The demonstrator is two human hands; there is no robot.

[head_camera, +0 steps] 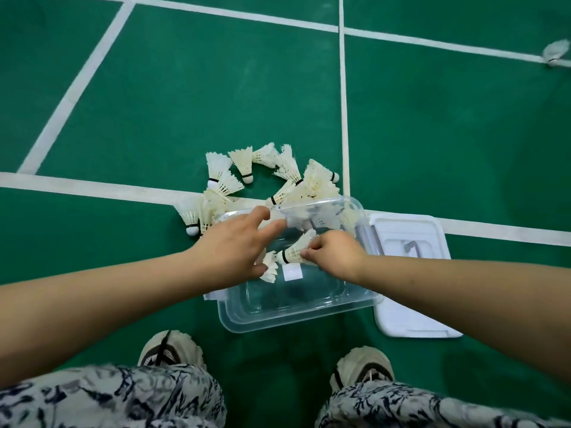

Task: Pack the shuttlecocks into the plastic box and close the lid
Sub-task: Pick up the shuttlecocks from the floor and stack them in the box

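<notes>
Right hand [335, 256] pinched narrow on the feather skirt of a white feathered shuttlecock with a black band at its cork [293, 250], held over the middle of the clear rectangular plastic box [296, 316] on the green court floor [185, 103]. Left hand [234, 245] spread wide, fingers reaching across the box's far rim, closed on nothing that can be made out. Just under the left palm, a second small white shuttlecock [269, 268], seemingly already inside the box, partly hidden. Beyond the far rim, a loose heap of white feathered shuttlecocks [262, 177] on the floor, touching one another and pressed against the box wall. Right of the box, just beside it, the white flat plastic lid [411, 230], lying off. Far away at the upper right, a lone stray shuttlecock [556, 52] on a white court line. Task hardly begun, by the look of it: box nearly bare, heap nearly whole. Likely trouble from here: brittle feathers crushed or bent by a hard pinch on the skirt rather than the cork; a release from too high, bouncing the shuttlecock out over the low wall; both hands crowding the same opening and knocking each other's load. Light box apt to slide on the smooth floor if the reaching left hand pushes the rim. Heaped, unaligned packing probably leaving feathers proud of the rim, so the lid jams or snaps them. Stray one easily forgotten before closing.
</notes>
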